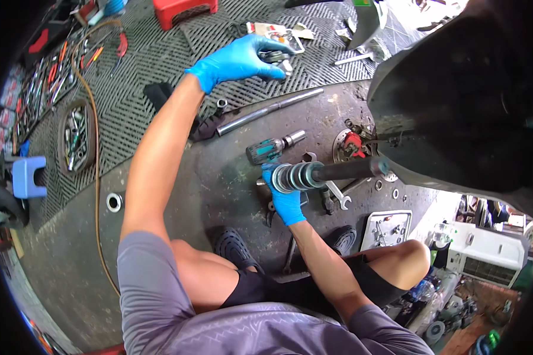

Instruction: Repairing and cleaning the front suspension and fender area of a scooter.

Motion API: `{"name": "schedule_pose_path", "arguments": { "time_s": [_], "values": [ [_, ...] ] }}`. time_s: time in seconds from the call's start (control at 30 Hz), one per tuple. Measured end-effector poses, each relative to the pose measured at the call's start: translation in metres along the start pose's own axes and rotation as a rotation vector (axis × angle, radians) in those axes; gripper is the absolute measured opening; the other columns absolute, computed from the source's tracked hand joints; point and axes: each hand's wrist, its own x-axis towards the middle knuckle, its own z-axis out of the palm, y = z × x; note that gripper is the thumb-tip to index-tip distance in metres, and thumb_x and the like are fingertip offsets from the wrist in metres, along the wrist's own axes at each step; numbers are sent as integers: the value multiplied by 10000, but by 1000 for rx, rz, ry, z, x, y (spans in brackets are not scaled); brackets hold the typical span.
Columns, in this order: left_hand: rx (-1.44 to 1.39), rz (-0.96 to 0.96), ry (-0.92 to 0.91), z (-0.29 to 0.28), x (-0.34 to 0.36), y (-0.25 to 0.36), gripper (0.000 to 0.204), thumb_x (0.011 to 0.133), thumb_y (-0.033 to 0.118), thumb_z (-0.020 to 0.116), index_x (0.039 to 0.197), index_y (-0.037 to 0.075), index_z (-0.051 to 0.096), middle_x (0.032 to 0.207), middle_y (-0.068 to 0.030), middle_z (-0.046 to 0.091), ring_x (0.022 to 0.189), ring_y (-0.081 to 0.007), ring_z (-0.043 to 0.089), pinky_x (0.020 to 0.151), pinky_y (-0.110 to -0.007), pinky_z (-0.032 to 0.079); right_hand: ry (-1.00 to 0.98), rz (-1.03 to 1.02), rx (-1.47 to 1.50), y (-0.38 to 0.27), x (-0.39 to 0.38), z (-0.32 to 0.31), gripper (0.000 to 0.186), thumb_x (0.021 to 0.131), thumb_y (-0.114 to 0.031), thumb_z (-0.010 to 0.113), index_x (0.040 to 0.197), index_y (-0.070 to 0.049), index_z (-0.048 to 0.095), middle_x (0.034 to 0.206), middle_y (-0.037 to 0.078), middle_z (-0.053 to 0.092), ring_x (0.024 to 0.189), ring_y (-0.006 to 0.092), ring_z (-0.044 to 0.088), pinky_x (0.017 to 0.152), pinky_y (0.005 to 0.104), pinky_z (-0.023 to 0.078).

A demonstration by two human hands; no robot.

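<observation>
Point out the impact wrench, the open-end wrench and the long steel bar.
impact wrench (266, 150), head view, teal body.
open-end wrench (339, 197), head view, shank beside its jaw.
long steel bar (270, 110), head view, mid-length.

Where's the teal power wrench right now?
The teal power wrench lies on the floor at centre of the head view, just above the right hand gripping the shock absorber.

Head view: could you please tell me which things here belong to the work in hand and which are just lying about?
In hand:
- left hand, gripping a small dark metal part
- right hand, holding the shaft with ribbed metal rings

Lying about:
- cordless driver
- long metal bar
- spanner
- white parts tray
- blue stool
- tray of sockets
</observation>
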Motion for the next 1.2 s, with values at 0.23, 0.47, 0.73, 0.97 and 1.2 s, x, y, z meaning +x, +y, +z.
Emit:
{"name": "schedule_pose_path", "arguments": {
  "time_s": [0.23,0.47,0.73,0.97,1.2],
  "values": [
    [-137,381,-225,36,-45,148,604,751,-20,753,1326,78,598,1139,-46,666,995,-125,605,937,-300,517,-5,-10,119,-13,3,11,141,875,-83,673,999,-31,630,910,39,639,825,167,589,772,352,493],
    [-31,322,-221,42,-68,182,612,731,13,786,1313,48,600,1170,-68,677,1031,-124,606,955,-307,502,-83,55,27,2,-3,3,173,848,-74,705,999,-28,633,935,44,659,852,172,614,786,353,501],
    [50,273,-160,46,-65,196,657,691,80,823,1309,45,604,1129,-75,693,996,-133,626,898,-312,511,-49,93,144,-4,-2,3,229,831,-111,749,1013,-21,644,979,60,680,904,182,640,828,343,513],
    [223,464,-194,60,-73,198,587,743,75,758,1303,40,587,1007,-105,668,890,-224,650,807,-325,527,-68,77,33,15,-5,7,318,831,-122,760,1095,-21,617,1043,81,673,957,197,639,865,354,507],
    [482,601,-155,75,-76,188,462,797,92,686,1249,38,609,887,-128,632,827,-285,632,745,-350,534,-33,-559,-1071,84,-4,7,396,853,-124,737,1196,-28,564,1118,101,650,994,212,628,893,366,494]
  ]
}}
